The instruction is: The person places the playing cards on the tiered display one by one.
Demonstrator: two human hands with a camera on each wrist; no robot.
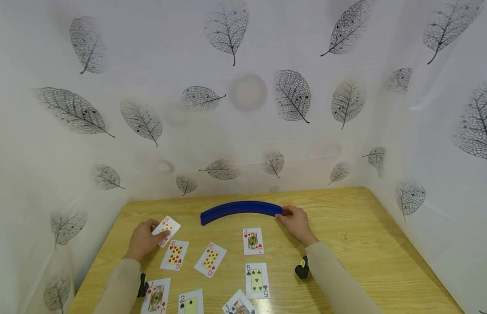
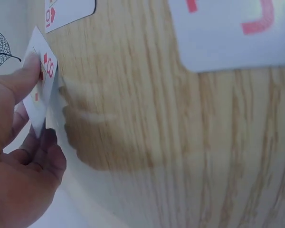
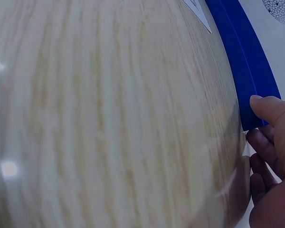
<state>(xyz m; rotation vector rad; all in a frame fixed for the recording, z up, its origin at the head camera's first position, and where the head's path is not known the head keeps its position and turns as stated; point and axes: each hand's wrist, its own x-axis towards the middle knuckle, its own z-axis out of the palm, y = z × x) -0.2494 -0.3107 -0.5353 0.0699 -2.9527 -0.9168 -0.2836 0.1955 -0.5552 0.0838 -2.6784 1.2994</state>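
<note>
My left hand (image 1: 144, 239) pinches an eight of diamonds playing card (image 1: 167, 230) between thumb and fingers, its face toward me. In the left wrist view the card (image 2: 43, 78) stands tilted over the table, thumb on its face and fingers behind. Across the table, my right hand (image 1: 297, 221) grips the right end of a curved blue card holder (image 1: 241, 208). The right wrist view shows the thumb on top of the blue holder (image 3: 244, 57) and fingers beneath its end. The ten of hearts (image 1: 174, 255) lies just below the left hand's card.
On the wooden table (image 1: 365, 244) lie face-up cards: ten of diamonds (image 1: 210, 260), jack of hearts (image 1: 253, 241), five of clubs (image 1: 257, 280), another red jack (image 1: 155, 297), two of spades (image 1: 190, 302) and a black jack (image 1: 240, 304). A leaf-patterned curtain (image 1: 251, 139) surrounds the table.
</note>
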